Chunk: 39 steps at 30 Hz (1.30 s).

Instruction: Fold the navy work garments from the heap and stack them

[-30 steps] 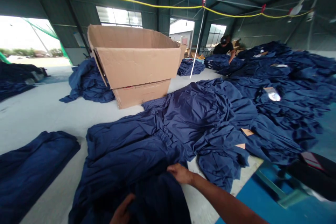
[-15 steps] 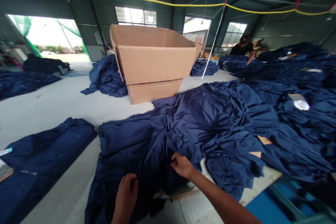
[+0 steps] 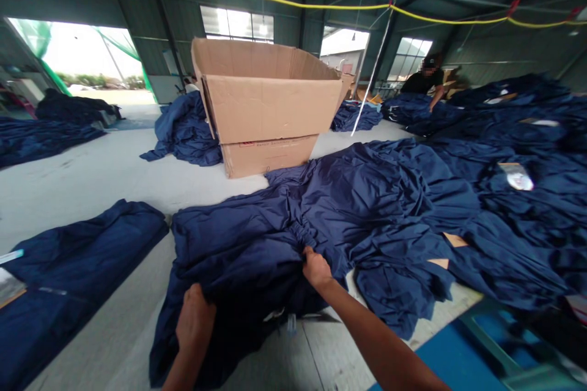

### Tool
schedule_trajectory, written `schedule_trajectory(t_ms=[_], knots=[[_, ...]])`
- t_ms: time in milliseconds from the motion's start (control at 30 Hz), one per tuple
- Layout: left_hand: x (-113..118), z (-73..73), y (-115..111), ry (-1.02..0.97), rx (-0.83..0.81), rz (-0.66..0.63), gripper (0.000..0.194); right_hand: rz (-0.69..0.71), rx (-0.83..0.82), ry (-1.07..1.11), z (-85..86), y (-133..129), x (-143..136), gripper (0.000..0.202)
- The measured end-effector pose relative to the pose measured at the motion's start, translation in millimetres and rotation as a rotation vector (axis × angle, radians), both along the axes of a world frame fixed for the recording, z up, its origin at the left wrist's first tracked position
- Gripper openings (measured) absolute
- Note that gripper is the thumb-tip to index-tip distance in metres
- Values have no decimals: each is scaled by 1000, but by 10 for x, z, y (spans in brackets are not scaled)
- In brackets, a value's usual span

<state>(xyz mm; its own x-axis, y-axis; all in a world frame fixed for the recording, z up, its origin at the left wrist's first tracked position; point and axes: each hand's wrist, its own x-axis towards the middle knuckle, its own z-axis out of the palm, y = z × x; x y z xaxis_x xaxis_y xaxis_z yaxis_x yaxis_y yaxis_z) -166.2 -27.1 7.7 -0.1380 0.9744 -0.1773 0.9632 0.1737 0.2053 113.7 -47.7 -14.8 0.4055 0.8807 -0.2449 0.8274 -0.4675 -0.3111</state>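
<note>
A navy blue garment (image 3: 238,256) with a gathered, elastic-looking band lies spread across the table in front of me. My left hand (image 3: 195,311) is closed on the cloth at its lower left. Near the gathered band, my right hand (image 3: 316,267) grips the same garment with the fingers pinched together. Between the hands the cloth is pulled fairly taut, and its near edge hangs in dark shadow. Just below that edge a small pale tag-like piece shows, too blurred to make out.
A large open cardboard box (image 3: 275,110) stands behind the garment. A folded navy garment (image 3: 92,263) lies at left. Heaped navy garments (image 3: 513,244) cover the right side, with tan cards on them. A person (image 3: 424,82) works at the far right. A stool (image 3: 499,342) stands lower right.
My left hand has moved left and slightly up, and my right hand slightly up. Both now grip the garment, and the cloth between them has been drawn out and lifted a little.
</note>
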Motion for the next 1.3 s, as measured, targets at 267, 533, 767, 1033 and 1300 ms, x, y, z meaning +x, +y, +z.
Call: schedule_trajectory(t_ms=[267, 533, 767, 1033, 1300], knots=[[-109, -35, -185, 141, 145, -192, 46, 98, 123, -94, 61, -63, -6, 33], [-344, -83, -126, -97, 318, -131, 31, 169, 354, -89, 131, -66, 196, 49], [-279, 74, -235, 137, 53, -324, 40, 222, 272, -102, -58, -121, 247, 54], [-45, 391, -270, 220, -45, -433, 38, 369, 252, -6, 137, -136, 190, 52], [320, 116, -359, -106, -31, -707, 30, 497, 316, -24, 256, -228, -3, 35]])
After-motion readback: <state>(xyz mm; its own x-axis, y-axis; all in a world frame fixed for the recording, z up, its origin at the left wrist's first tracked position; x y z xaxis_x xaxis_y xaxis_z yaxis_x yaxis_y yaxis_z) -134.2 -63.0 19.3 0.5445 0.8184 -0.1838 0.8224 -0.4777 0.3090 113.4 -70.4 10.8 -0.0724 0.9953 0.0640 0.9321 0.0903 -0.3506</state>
